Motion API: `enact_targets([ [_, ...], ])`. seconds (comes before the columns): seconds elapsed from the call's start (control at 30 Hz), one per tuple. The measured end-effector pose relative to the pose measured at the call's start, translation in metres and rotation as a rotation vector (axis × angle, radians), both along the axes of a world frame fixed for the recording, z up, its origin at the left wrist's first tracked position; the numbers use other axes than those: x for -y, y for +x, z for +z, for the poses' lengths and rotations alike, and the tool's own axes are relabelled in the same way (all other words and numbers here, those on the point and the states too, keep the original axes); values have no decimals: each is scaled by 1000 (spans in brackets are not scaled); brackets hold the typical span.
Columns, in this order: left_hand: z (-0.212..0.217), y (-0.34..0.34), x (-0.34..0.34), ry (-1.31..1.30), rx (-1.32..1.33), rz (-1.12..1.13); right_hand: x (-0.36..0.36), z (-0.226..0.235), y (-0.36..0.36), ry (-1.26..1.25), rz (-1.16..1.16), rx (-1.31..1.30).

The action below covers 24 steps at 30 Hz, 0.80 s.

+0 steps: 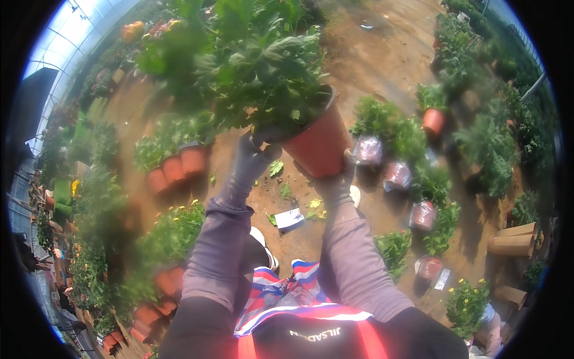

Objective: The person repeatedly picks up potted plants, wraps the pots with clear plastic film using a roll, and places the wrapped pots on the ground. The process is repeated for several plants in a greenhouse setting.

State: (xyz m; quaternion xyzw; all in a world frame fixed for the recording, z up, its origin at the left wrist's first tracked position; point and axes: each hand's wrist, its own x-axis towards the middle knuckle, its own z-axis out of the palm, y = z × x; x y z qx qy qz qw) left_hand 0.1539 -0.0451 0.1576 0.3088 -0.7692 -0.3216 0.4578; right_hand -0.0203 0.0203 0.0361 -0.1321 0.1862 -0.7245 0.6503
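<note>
I hold a terracotta-coloured plastic pot (320, 143) with a bushy green plant (251, 60) lifted in front of me, tilted to the left. My left hand (254, 157), in a grey glove, grips the pot's rim under the leaves. My right hand (338, 182), also gloved, supports the pot's bottom. Both purple sleeves come up from the lower edge.
Below is bare brown soil (382, 54) with a white label (289, 219) and scattered leaves. Rows of potted plants (176, 164) stand left. Plants wrapped in clear plastic (397, 175) line the right, with empty stacked pots (511, 244) beyond. A greenhouse roof (78, 27) arches top left.
</note>
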Motion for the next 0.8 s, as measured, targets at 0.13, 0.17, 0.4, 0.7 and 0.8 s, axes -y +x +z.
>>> enact_targets([
  [0.13,26,-3,-12,-116,125,166,0,-7,-4,-1,-55,206],
  [0.17,34,-6,-8,-379,278,211,-2,-7,-3,-2,-57,187],
  [0.4,64,-24,16,-753,888,214,-5,9,12,-84,-20,241],
  [0.7,45,-25,44,-506,805,164,2,14,-1,-109,-127,238],
  [0.8,40,-35,46,-495,636,168,2,12,-4,-110,-119,227],
])
